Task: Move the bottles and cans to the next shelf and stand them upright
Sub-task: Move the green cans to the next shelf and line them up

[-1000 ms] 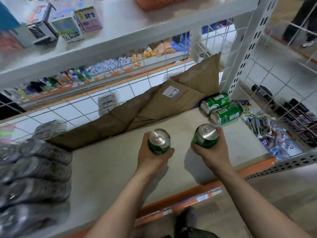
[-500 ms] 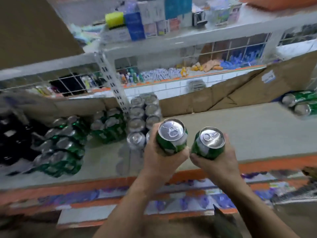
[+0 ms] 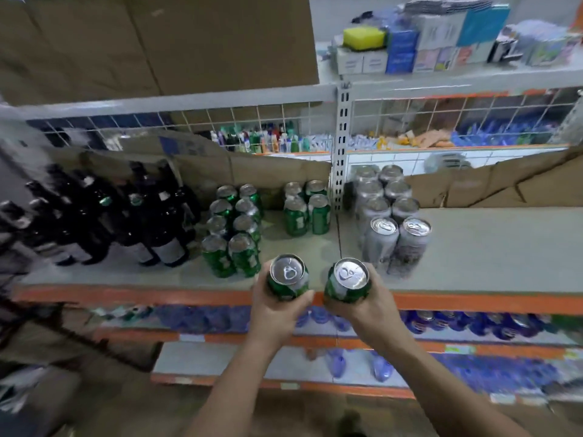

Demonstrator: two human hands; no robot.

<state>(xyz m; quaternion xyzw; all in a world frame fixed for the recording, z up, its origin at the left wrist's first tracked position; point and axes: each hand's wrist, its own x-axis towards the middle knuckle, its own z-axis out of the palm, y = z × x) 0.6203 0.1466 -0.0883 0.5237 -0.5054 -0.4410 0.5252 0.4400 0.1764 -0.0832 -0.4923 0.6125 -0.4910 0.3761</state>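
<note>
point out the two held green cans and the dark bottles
left held can [image 3: 287, 272]: head view, silver lid
right held can [image 3: 350, 274]: head view, silver lid
dark bottles [image 3: 168, 249]: head view, front bottle's label

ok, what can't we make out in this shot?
Head view only:
- Left can and right can: labels covered by the left hand and right hand gripping them.
- Dark bottles: blurred towards the left edge, so count and labels are unreadable.
- Silver cans: rear rows mostly hidden by the front pair.
- Blue goods on the lower shelf: blurred, partly behind the forearms.
</note>
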